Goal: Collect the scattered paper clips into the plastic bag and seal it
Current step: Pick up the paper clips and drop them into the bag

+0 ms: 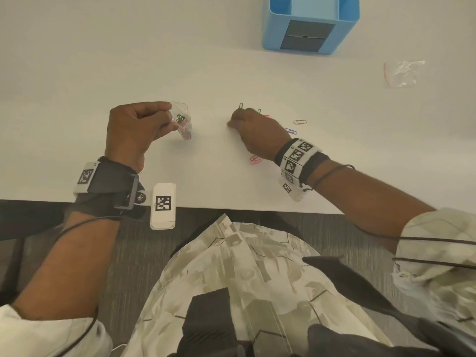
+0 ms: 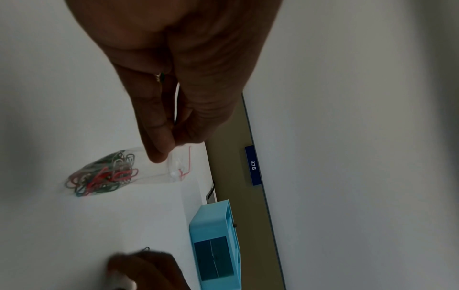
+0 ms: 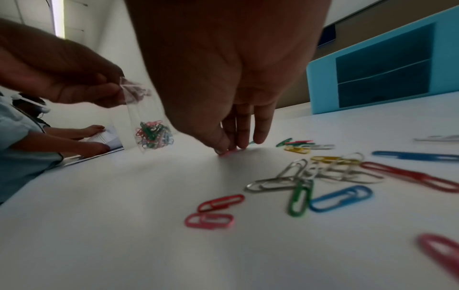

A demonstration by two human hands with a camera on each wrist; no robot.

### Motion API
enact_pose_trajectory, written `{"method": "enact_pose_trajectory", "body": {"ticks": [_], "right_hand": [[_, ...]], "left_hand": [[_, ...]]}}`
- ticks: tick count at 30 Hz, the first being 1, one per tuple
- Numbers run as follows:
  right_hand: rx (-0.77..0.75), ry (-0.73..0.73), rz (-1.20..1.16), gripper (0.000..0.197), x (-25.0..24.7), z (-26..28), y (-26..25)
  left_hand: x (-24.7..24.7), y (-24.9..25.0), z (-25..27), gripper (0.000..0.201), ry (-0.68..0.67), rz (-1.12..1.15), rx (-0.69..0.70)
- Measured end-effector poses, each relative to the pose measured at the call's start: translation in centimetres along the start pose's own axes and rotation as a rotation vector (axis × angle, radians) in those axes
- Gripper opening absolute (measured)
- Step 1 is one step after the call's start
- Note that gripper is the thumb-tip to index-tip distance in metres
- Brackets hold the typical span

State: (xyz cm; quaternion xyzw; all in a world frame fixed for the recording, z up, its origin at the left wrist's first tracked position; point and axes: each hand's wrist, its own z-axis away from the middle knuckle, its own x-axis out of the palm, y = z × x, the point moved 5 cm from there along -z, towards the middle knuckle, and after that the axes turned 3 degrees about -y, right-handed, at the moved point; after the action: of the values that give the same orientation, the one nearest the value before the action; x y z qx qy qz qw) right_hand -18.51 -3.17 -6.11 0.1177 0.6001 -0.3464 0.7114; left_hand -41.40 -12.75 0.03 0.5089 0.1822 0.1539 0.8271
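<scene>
Head view shows the right hand (image 1: pixel 253 130) pinching a pink clip (image 3: pixel 227 153) on the tabletop (image 1: pixel 103 60), while the plastic bag (image 1: pixel 183 122), pinched at its mouth by the left hand (image 1: pixel 134 132), hangs well to its left.

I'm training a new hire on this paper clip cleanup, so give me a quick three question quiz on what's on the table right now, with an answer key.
1. True or false: the left hand holds the plastic bag above the white table.
2. Multiple choice: the right hand has its fingertips down on: A) the blue organizer, B) a pink paper clip, C) the empty bag.
3. Fill in: the held bag already contains many ___.

Key:
1. True; the grip pinches it near the top and it hangs.
2. B; thumb and fingers close on it at the table surface.
3. Paper clips; more loose paper clips lie near the right wrist.
</scene>
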Motion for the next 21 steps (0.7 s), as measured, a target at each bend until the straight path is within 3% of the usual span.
{"method": "enact_pose_trajectory", "body": {"ticks": [4,8,12,19,21], "right_hand": [[0.090,0.065,-0.048,0.025,-1.0,1.1,2.1],[0.059,0.062,-0.083,0.043,-0.4,0.0,2.6],[0.040,0.019,-0.071,0.043,0.3,0.2,2.3],[0.021,0.120,-0.095,0.027,0.7,6.5,4.6],[0.102,0.157,-0.128,0.036,0.5,7.7,5.9]], "left_hand": [[-0.2,-0.4,0.2,0.020,0.003,0.013,0.000],[0.0,-0.9,0.3,0.021,0.001,0.009,-0.012],[0.8,-0.8,0.4,0.020,-0.025,0.019,-0.007],[2.3,-0.5,0.1,0.017,-0.055,0.034,-0.006],[2.7,-0.6,0.0,0.017,-0.060,0.025,-0.010]]}}
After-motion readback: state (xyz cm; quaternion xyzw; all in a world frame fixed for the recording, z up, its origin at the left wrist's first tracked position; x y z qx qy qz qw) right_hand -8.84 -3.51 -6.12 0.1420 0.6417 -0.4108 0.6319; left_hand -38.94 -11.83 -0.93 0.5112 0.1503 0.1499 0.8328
